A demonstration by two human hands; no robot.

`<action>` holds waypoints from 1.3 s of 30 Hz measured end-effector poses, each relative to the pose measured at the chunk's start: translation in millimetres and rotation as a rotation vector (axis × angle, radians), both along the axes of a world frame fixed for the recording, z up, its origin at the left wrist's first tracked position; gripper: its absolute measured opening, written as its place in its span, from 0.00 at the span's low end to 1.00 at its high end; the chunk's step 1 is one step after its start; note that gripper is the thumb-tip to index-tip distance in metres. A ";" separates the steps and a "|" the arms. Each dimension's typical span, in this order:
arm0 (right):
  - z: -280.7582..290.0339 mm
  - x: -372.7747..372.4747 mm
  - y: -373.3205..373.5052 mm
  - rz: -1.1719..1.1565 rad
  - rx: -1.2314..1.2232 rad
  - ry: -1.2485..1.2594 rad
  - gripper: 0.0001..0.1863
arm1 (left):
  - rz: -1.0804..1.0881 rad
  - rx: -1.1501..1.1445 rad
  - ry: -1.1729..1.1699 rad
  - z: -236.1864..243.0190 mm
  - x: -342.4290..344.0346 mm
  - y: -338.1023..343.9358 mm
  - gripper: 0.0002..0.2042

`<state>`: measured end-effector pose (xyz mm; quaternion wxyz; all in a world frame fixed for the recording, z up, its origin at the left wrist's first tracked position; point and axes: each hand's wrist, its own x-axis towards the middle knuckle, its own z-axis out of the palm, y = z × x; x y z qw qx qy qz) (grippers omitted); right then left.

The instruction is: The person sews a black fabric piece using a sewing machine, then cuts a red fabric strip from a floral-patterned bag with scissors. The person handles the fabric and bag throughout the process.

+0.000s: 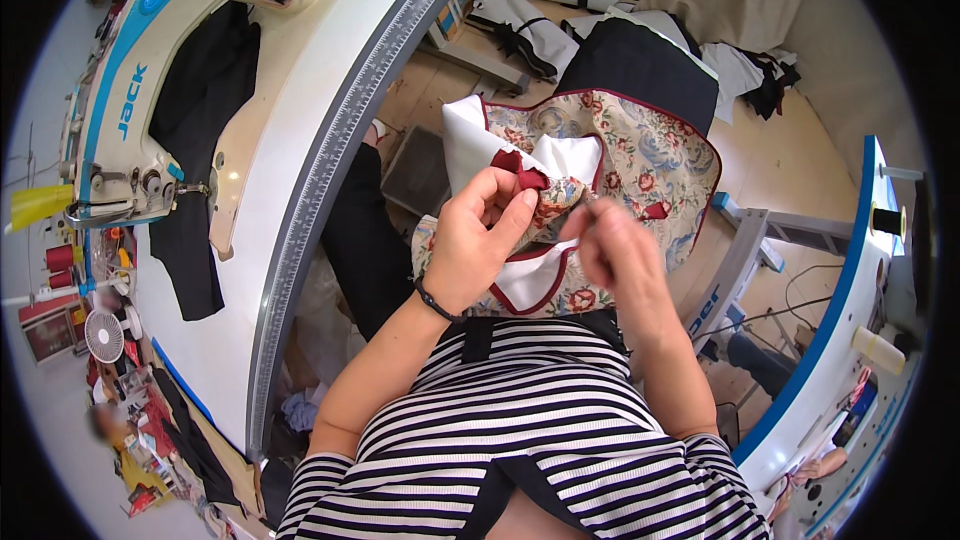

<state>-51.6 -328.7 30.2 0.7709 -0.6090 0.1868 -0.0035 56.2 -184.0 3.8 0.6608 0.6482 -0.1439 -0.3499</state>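
Sewing machine (150,90) on table (330,120) at left, garment (600,170) before the hands, perhaps over lap.

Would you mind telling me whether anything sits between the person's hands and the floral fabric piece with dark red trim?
Nothing visible does: the left hand and the right hand both already grip the floral fabric piece with dark red trim.

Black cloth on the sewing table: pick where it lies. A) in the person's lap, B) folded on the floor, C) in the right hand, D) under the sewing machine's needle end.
D: the black cloth runs beneath the head of the sewing machine on the white table, while both hands hold the floral piece.
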 end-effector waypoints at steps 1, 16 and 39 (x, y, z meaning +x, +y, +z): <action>-0.1 -0.8 7.2 0.095 0.054 0.027 0.22 | 0.015 -0.006 -0.007 -1.1 -0.6 0.1 0.06; -9.3 1.5 16.8 0.067 0.164 0.095 0.20 | 0.064 0.018 -0.295 4.8 -6.8 -3.4 0.05; -16.6 21.2 -2.4 0.033 -0.635 -0.071 0.11 | 0.006 0.081 -0.450 3.3 -6.5 0.1 0.02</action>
